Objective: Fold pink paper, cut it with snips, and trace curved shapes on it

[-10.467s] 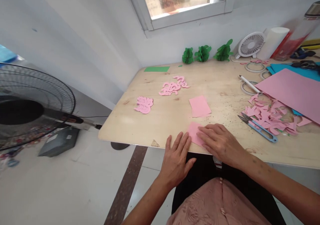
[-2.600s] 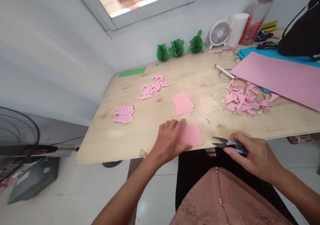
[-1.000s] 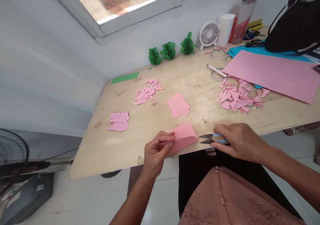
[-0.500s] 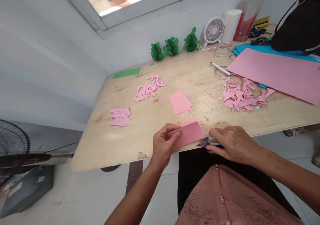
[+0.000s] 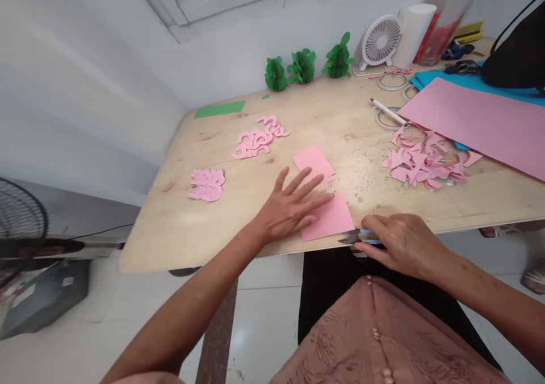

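Note:
My left hand [image 5: 286, 209] is open, its fingers spread over a pink paper piece [image 5: 335, 218] lying at the table's front edge. Part of that piece is hidden beneath the fingers. Just behind it are more pink paper squares [image 5: 314, 160], partly covered by the fingertips. At the front edge my right hand [image 5: 402, 243] is closed around small snips [image 5: 351, 237] with light blue handles. Their dark blades point left, close to the paper's lower right corner.
Pink scraps [image 5: 426, 162] are heaped at right, beside a large pink sheet [image 5: 481, 120]. Curved pink cutouts [image 5: 255, 140] and a stacked cutout pile [image 5: 207, 185] lie left. Green paper figures [image 5: 301, 67], a small fan [image 5: 382, 42] and tape rolls [image 5: 392, 82] stand or lie toward the back.
My left hand has let go of the folded pink paper, which now lies flatter on the table, and has spread its fingers over it. My right hand keeps the snips. The view has shifted slightly.

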`<state>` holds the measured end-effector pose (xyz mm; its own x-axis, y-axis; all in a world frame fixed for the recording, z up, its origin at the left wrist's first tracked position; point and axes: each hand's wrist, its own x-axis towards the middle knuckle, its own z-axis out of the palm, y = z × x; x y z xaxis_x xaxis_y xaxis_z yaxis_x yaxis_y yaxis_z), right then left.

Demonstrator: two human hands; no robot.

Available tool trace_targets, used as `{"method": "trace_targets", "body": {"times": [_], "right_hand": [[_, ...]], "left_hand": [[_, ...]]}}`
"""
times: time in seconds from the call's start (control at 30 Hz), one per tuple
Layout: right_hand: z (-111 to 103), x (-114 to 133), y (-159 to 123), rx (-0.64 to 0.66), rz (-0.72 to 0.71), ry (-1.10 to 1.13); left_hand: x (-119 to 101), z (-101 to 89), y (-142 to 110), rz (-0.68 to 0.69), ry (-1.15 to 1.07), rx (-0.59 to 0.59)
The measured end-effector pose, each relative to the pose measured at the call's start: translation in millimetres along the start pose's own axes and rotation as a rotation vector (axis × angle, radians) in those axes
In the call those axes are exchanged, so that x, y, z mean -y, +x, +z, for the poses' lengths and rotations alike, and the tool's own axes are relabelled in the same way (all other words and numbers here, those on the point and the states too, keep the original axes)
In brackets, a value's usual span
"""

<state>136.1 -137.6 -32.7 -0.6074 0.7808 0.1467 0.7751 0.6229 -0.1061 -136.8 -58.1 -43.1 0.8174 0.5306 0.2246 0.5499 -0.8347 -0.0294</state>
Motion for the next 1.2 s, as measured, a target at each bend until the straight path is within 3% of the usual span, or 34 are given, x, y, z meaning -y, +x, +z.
{"method": "trace_targets", "body": {"times": [0.1,0.23,0.4,0.63,1.2], "right_hand": [[0.2,-1.4,0.0,-0.006,-0.014,-0.017],[-0.1,-1.7,2.2,-0.012,-0.033,-0.026],[-0.6,1.6,9.1,-0.011,-0.049,-0.023],[2.0,0.6,9.3,-0.033,-0.084,-0.038],[4.9,4.8,13.9,-0.089,-0.108,-0.066]], "left_hand": [[-2.5,7.4,5.6,0.058,-0.061,0.119],[-4.4,10.9,9.7,0.03,-0.143,0.199],[-4.0,10.4,9.7,0.01,-0.224,0.192],[-5.1,15.2,7.7,-0.008,-0.305,0.081],[-6.3,10.0,9.0,-0.013,-0.261,0.165]]}}
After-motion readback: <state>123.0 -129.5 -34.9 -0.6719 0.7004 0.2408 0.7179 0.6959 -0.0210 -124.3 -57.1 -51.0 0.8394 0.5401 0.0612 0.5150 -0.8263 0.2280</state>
